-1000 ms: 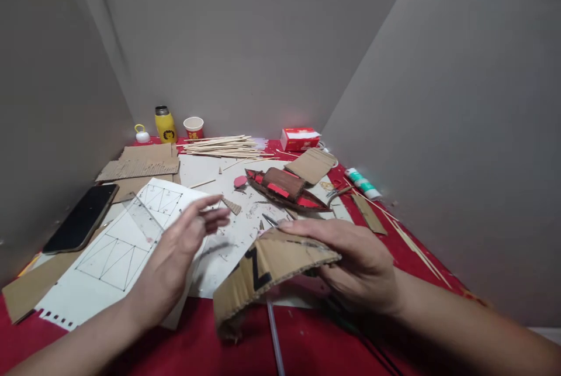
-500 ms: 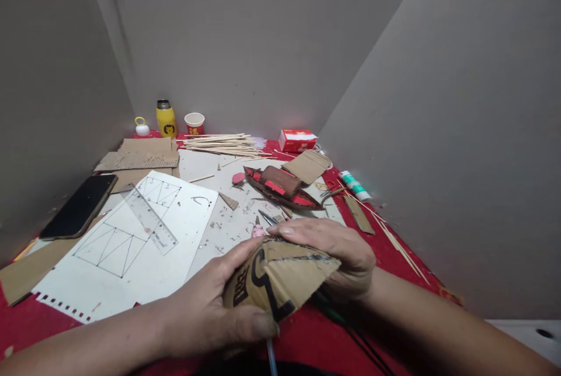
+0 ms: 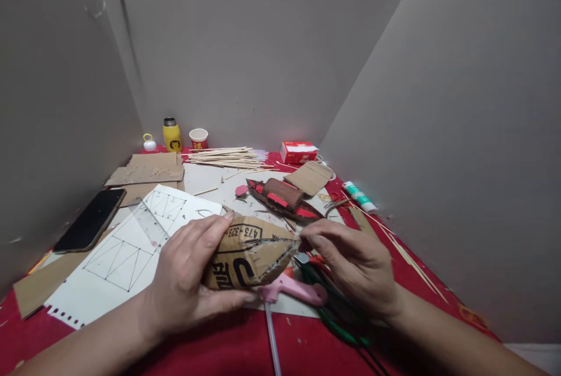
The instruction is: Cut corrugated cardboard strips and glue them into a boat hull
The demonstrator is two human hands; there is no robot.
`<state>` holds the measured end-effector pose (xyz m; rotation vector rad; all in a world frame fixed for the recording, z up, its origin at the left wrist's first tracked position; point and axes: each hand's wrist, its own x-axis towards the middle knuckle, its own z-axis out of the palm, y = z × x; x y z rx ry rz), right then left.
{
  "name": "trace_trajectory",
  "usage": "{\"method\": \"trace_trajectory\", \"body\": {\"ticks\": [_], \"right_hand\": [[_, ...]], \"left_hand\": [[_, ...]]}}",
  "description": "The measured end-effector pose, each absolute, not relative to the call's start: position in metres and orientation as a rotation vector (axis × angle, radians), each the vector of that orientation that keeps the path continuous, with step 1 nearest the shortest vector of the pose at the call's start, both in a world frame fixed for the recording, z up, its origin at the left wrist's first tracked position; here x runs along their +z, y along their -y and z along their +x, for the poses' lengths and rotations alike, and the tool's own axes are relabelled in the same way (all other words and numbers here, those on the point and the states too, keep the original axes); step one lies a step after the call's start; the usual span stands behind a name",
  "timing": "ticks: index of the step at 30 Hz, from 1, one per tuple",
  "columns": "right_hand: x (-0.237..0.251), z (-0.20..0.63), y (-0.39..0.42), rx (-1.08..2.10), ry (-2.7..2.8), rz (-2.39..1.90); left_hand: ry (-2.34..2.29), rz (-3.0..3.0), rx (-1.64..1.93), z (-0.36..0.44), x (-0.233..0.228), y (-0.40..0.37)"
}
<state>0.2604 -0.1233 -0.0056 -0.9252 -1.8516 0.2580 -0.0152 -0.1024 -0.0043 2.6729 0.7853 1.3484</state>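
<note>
My left hand [image 3: 186,279] grips a brown cardboard piece [image 3: 249,250] with black printed letters and numbers, thumb underneath and fingers over its top. My right hand [image 3: 355,262] pinches the pointed right end of the same cardboard. Just below the cardboard lies a pink glue gun [image 3: 291,289] with a clear glue stick [image 3: 272,338] pointing toward me. Green-handled scissors [image 3: 337,320] lie under my right hand. A red and brown cardboard model boat [image 3: 283,199] rests on the table beyond the hands.
White paper with drawn triangles [image 3: 127,247] and a clear ruler [image 3: 149,225] lie at left, beside a black phone [image 3: 90,219]. Behind are cardboard sheets [image 3: 146,170], wooden sticks [image 3: 225,157], a yellow bottle [image 3: 172,135], a cup [image 3: 198,138], a red box [image 3: 298,152] and a glue tube [image 3: 360,197].
My left hand came from above the paper and took hold of the cardboard. Both hands turned it so the printed side faces up, and the pink glue gun came into sight.
</note>
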Motion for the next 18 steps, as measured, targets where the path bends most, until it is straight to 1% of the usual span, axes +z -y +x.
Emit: {"method": "trace_trajectory", "body": {"ticks": [3,6,9,13,15,18], "right_hand": [[-0.003,0.262,0.13,0.306,1.866,-0.927],[-0.002,0.263,0.133,0.376,1.885,-0.849],[-0.002,0.264,0.132,0.412,1.9,-0.879],[0.001,0.262,0.12,0.45,1.887,-0.937],[0.006,0.258,0.112,0.494,1.85,-0.928],[0.016,0.248,0.101,0.655,1.773,-0.983]], "left_hand": [[-0.842,2.766,1.372,-0.019,-0.007,0.098],[-0.863,2.592,1.323,-0.019,-0.008,0.097],[-0.911,1.973,1.122,-0.016,-0.002,0.1],[-0.683,1.06,0.676,-0.011,0.002,0.103],[-0.574,0.805,0.501,-0.01,-0.001,0.104],[-0.499,0.665,0.347,-0.008,-0.01,0.103]]}}
